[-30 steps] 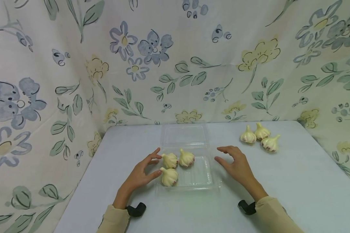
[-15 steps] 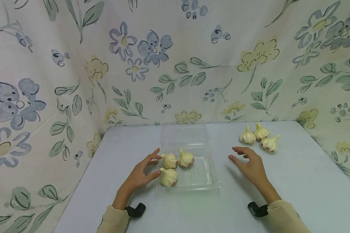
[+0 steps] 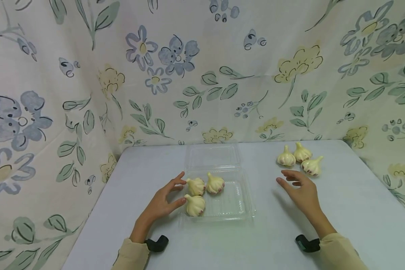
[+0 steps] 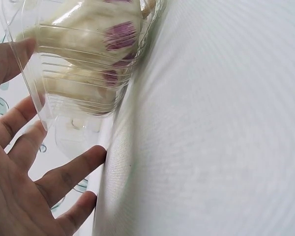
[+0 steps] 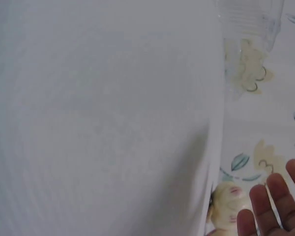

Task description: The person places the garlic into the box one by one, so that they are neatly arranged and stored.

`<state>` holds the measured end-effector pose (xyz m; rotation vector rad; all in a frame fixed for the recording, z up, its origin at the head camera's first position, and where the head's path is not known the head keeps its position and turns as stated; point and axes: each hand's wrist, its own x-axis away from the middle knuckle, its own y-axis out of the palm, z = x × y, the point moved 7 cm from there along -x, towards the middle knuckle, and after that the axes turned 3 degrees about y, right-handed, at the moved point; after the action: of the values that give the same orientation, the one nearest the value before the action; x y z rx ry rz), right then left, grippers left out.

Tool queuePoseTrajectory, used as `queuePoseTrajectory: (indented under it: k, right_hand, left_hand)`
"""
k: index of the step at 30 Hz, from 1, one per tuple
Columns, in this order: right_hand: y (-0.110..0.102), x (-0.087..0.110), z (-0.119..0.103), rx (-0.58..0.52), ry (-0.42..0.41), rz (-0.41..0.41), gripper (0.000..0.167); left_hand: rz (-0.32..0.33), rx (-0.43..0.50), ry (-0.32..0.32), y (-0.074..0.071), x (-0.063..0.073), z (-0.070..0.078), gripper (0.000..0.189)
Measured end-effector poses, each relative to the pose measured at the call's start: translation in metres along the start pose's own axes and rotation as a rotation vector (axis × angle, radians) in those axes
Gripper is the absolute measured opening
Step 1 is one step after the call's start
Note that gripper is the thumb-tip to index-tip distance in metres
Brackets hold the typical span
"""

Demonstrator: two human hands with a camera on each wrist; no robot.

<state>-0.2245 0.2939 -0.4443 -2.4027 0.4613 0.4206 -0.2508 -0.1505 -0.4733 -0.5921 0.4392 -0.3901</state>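
A clear plastic clamshell box (image 3: 229,216) lies on the table with its lid (image 3: 212,155) folded back. Three garlic bulbs (image 3: 195,206) sit in the left part of its base. My left hand (image 3: 162,201) rests at the box's left rim, thumb and fingers spread; in the left wrist view the fingertips (image 4: 96,155) touch the rim and the table. To the right of the box my right hand (image 3: 302,191) hovers with nothing in it, fingers loosely bent. Just beyond it stand three more garlic bulbs (image 3: 286,156), close together.
A white-covered table (image 3: 138,165) carries everything. Behind and beside it hangs a floral curtain (image 3: 202,75). Each wrist wears a black camera mount (image 3: 156,243).
My right hand has moved rightward from the box's right side towards the three garlic bulbs on the table. The left hand and the box have stayed in place.
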Motion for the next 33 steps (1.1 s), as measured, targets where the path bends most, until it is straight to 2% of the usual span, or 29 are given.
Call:
queuePoseTrajectory:
  k: [9,22,33]
  right_hand:
    - [-0.013,-0.003,0.011,0.02,0.054,0.049,0.035]
    - [-0.03,-0.006,0.029,0.051,0.131,0.115,0.037]
    - [-0.044,-0.011,0.047,0.041,0.27,0.14,0.044]
  left_hand:
    - [0.001,-0.002,0.009,0.0,0.0,0.0,0.05]
    - [-0.002,-0.005,-0.011,-0.001,0.0,0.0,0.051]
    - [0.0,-0.009,-0.01,-0.001,0.0,0.0,0.05]
